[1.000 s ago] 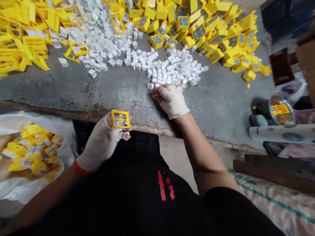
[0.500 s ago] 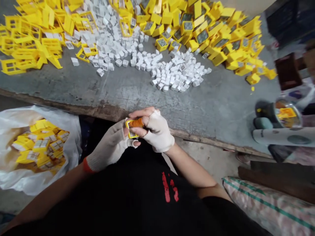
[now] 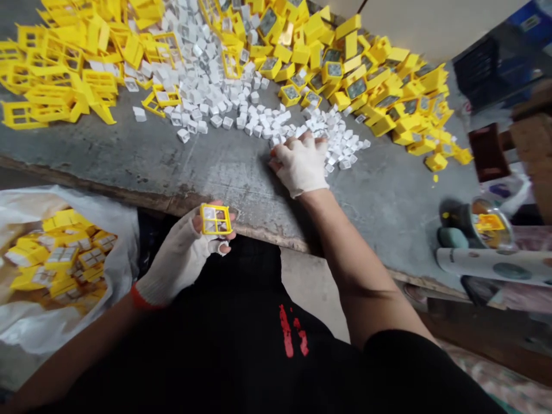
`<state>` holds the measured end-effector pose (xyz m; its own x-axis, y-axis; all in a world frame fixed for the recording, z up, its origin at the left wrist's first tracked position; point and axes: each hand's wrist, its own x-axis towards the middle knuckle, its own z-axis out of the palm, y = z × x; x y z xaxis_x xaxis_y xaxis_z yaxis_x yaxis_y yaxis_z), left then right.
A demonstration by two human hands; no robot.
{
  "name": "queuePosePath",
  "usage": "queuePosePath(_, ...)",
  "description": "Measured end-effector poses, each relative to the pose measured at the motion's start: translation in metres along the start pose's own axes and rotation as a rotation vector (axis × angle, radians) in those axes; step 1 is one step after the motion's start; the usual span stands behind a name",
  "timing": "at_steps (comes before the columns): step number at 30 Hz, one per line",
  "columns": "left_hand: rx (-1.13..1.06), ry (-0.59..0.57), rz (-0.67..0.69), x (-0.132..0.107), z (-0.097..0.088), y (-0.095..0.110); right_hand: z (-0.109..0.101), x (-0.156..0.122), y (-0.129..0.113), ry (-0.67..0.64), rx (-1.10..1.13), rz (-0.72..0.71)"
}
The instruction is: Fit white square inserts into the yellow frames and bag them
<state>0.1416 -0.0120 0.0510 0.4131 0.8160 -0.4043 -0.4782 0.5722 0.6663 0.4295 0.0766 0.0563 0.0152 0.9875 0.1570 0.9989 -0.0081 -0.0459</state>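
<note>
Over the grey concrete bench (image 3: 150, 158), two gloved hands are working at its near edge. The person's left hand (image 3: 181, 259) is gripping one yellow plastic frame (image 3: 215, 219), its four square openings facing up, with the fingers bunched behind it and clamped on its sides. The right hand (image 3: 299, 164) is resting at the fringe of a loose spread of small white cubes (image 3: 340, 146), its fingers close together and curled down; whether they are pinching a cube, I cannot tell. Beyond, a heap of yellow frames (image 3: 314, 29), too many to count, is lying against the cubes. A white plastic bag (image 3: 26, 339) is holding more yellow pieces (image 3: 64, 259) at lower left. A printed tube (image 3: 495, 267) is lying at right beside a tin (image 3: 491, 224). Red print (image 3: 287, 330) on the person's black shirt (image 3: 241, 310) is showing, but it is unreadable. Unlike the earlier frame, the hands are now well apart, with the right one back at the cubes and no orange piece showing in the frame.
</note>
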Motion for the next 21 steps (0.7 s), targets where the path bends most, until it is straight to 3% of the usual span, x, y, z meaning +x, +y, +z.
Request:
queuePosePath(2, -0.008, -0.006, -0.001, 0.0, 0.002, 0.001, -0.011, -0.022, -0.012, 0.016, 0.098, -0.03)
queuePosePath(6, -0.028, -0.045, -0.007, 0.002, 0.005, -0.001, -0.024, -0.077, -0.035, 0.132, 0.515, -0.317)
queuePosePath(9, -0.066, -0.08, 0.003, 0.001, 0.006, -0.006, -0.02, -0.106, -0.057, 0.211, 0.719, -0.426)
queuePosePath(12, -0.113, -0.091, -0.01, -0.003, 0.004, -0.009, -0.011, -0.117, -0.074, 0.241, 0.79, -0.503)
queuePosePath(17, -0.146, -0.03, -0.036, -0.012, -0.013, -0.005, -0.004, -0.091, -0.069, 0.168, 0.755, -0.685)
queuePosePath(19, -0.162, 0.011, 0.0, -0.015, -0.021, 0.0, 0.0, -0.059, -0.062, 0.129, 0.706, -0.562)
queuePosePath(21, -0.171, 0.054, 0.041, -0.018, -0.027, 0.007, 0.008, -0.014, -0.06, 0.107, 0.589, -0.328)
